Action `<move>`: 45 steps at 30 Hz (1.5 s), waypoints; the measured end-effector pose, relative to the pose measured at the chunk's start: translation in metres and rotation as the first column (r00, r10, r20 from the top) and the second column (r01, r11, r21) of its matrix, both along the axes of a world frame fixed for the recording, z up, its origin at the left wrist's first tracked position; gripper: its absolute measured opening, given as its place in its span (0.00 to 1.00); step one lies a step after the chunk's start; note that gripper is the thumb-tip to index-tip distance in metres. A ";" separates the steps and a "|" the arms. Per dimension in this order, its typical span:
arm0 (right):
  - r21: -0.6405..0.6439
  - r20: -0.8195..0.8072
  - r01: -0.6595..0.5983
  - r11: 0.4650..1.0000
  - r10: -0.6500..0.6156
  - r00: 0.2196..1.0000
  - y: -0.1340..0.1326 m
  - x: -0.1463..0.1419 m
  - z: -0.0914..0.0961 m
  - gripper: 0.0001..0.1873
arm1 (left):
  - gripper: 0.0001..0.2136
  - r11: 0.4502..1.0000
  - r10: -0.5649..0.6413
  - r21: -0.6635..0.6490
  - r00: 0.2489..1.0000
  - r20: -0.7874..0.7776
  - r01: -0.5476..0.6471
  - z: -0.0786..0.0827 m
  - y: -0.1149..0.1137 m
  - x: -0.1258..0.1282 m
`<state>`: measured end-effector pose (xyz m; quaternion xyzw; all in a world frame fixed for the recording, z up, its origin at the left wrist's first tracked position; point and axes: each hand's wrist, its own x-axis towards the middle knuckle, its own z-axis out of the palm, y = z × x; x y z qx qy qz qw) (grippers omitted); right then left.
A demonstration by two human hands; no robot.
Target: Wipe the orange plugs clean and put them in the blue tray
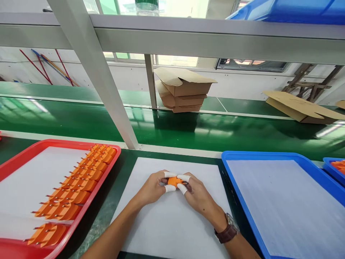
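Observation:
Over the white sheet (172, 223) my two hands meet on one small orange plastic part with dark metal pins (174, 182). My left hand (155, 187) pinches its left side between thumb and forefinger. On the other side my right hand (198, 192) grips it the same way, near the pins. White finger cots cover the thumbs and forefingers. A brown-strapped watch (228, 229) is on my right wrist. Similar orange parts (78, 187) stand in tight rows in the red tray (116, 158) to the left.
To the right lies a blue tray (249, 223) lined with white paper, with another blue tray (327, 169) of orange parts beyond. A grey metal frame (107, 82) crosses in front. Behind it run a green conveyor belt (229, 133), stacked cardboard boxes (185, 90) and a flattened carton (304, 106).

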<state>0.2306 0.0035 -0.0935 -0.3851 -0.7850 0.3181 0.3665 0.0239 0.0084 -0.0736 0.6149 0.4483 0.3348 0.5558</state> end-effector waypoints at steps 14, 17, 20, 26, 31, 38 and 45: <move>-0.070 -0.033 0.051 0.996 -0.054 0.998 -0.006 -0.005 -0.003 0.13 | 0.18 0.995 -0.008 -0.095 0.995 0.100 0.017 0.004 0.000 0.001; -0.045 -0.040 0.084 0.995 -0.086 0.995 -0.008 -0.007 -0.006 0.14 | 0.19 0.992 0.017 -0.122 0.991 0.131 -0.001 0.004 0.000 0.003; -0.022 -0.056 0.093 0.995 -0.094 0.994 -0.008 -0.008 -0.010 0.13 | 0.18 0.992 0.030 -0.124 0.988 0.154 -0.011 0.005 0.000 0.003; 0.020 0.007 0.079 0.997 -0.079 0.997 -0.003 -0.006 -0.009 0.18 | 0.18 0.999 0.020 -0.047 0.998 0.061 -0.017 0.002 0.001 0.000; 0.137 0.162 0.138 0.981 -0.160 0.974 0.000 0.005 0.009 0.28 | 0.20 0.973 0.228 -0.055 0.968 0.104 -0.223 -0.003 0.001 0.004; 0.279 0.465 0.090 0.956 -0.216 0.859 0.003 0.012 0.007 0.15 | 0.21 0.923 0.385 -0.073 0.891 0.242 -0.379 -0.005 0.004 0.009; 0.215 -0.071 0.127 0.968 -0.114 0.991 -0.005 -0.007 0.004 0.11 | 0.21 0.919 0.386 0.031 0.912 0.139 -0.394 -0.008 -0.003 0.017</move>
